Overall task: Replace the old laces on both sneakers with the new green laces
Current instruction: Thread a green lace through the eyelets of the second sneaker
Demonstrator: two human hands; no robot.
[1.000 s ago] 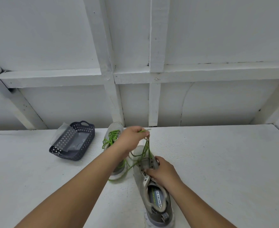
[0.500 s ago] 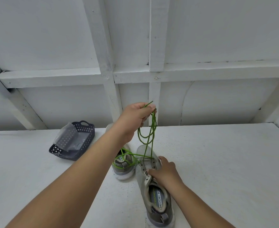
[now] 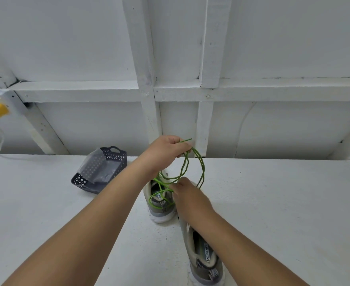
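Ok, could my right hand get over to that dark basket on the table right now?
Probably not directly: the left forearm crosses between the right hand and the basket, and both hands hold the green lace.

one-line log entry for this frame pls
left hand: pinches green lace, raised | right hand: on near sneaker, grip unclear | far sneaker: green-laced | basket: left

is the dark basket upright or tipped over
Tilted, not flat: the dark basket leans with its handle end raised and its near end on the table.
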